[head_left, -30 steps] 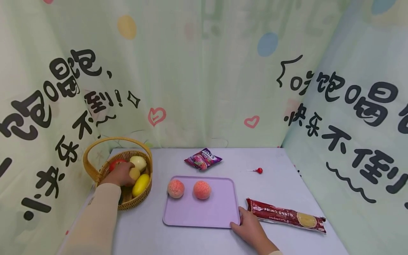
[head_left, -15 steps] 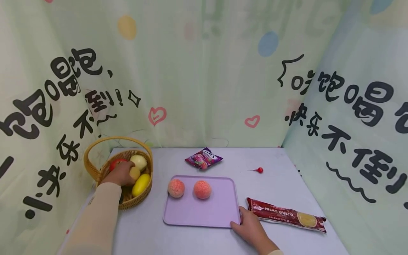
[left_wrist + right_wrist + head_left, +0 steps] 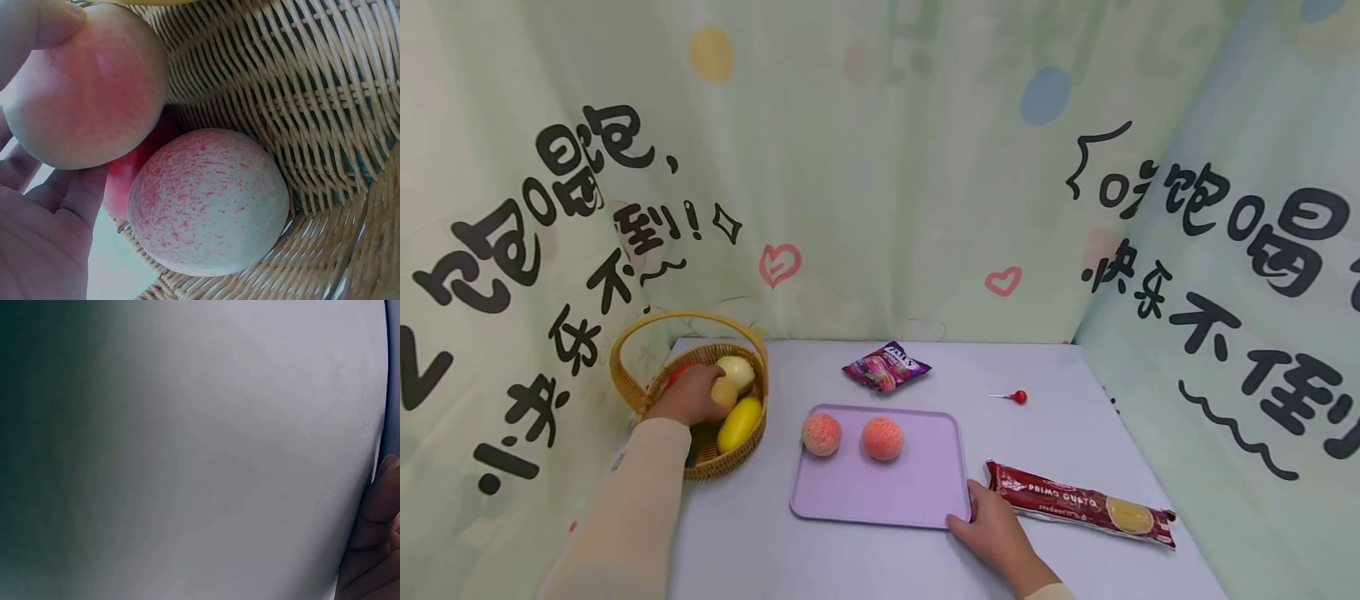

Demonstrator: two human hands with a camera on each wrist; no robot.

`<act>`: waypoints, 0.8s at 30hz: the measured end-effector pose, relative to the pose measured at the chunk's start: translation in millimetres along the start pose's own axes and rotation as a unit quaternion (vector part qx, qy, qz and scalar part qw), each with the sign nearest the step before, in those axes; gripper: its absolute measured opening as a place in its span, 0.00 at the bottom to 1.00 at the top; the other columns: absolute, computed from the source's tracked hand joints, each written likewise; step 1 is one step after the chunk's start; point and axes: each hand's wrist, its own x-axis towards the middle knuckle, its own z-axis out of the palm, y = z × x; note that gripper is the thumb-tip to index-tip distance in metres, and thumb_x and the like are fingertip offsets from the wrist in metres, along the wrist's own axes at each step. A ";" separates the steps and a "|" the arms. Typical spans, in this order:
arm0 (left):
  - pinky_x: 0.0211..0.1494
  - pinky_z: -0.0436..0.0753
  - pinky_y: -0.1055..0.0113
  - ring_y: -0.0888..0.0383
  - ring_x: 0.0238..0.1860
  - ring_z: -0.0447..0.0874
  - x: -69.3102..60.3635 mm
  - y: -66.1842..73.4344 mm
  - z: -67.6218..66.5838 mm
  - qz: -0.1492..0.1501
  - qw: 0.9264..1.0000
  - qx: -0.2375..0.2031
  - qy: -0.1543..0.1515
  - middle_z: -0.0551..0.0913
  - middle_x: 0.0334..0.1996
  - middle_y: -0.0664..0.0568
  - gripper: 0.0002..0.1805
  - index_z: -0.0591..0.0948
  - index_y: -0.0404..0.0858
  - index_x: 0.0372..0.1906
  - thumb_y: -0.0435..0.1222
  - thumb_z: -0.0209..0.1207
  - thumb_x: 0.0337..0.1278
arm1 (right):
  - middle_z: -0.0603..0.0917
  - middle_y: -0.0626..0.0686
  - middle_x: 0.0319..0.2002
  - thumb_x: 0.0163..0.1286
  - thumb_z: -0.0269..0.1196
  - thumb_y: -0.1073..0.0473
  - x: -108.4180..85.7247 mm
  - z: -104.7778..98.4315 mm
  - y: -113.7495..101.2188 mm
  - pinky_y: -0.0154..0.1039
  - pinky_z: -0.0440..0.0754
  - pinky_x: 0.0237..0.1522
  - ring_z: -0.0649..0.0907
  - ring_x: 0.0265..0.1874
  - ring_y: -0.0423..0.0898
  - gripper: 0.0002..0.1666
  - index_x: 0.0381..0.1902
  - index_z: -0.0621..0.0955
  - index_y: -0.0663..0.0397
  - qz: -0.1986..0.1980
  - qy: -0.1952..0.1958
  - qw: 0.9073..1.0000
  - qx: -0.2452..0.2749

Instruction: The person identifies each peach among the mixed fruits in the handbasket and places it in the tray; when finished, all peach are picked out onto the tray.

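Little moved beyond the head view: left hand (image 3: pixel 691 397), gripping the round pink-yellow peach (image 3: pixel 94 94), sits barely higher inside the brown wicker basket (image 3: pixel 724 467) at left. Peach likely secured, not yet out. Right hand (image 3: pixel 997 535) grips the rectangular lavender tray (image 3: pixel 880 490) at its near-right corner.

"PRIMO GUSTO" on red packet (image 3: pixel 1078 504), 4 o'clock — "吃饱喝", "快乐不倒" on side curtain (image 3: pixel 1232 275), 3 o'clock — purple bag (image 3: pixel 887 367), 6 o'clock, lettering unclear.

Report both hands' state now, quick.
Left hand: holding a round, pink-blushed fruit in the wicker basket.
Right hand: gripping the purple tray by its edge.
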 end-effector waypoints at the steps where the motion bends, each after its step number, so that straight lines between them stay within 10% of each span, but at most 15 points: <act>1: 0.60 0.78 0.43 0.38 0.55 0.76 -0.5 0.4 -0.3 -0.001 1.000 -0.002 0.003 0.78 0.59 0.30 0.37 0.75 0.24 0.63 0.36 0.70 0.46 | 0.80 0.47 0.27 0.57 0.76 0.46 -0.2 -0.1 -0.3 0.45 0.84 0.40 0.77 0.29 0.42 0.49 0.67 0.74 0.71 0.001 -0.001 1.000 0.000; 24: 0.44 0.77 0.53 0.43 0.47 0.73 -11.4 12.7 -5.2 -0.022 0.999 -0.007 0.039 0.73 0.57 0.32 0.40 0.76 0.30 0.65 0.41 0.70 0.41 | 0.81 0.47 0.28 0.57 0.77 0.46 1.8 0.4 0.9 0.44 0.84 0.41 0.77 0.30 0.42 0.49 0.68 0.74 0.71 0.001 -0.001 1.000 0.001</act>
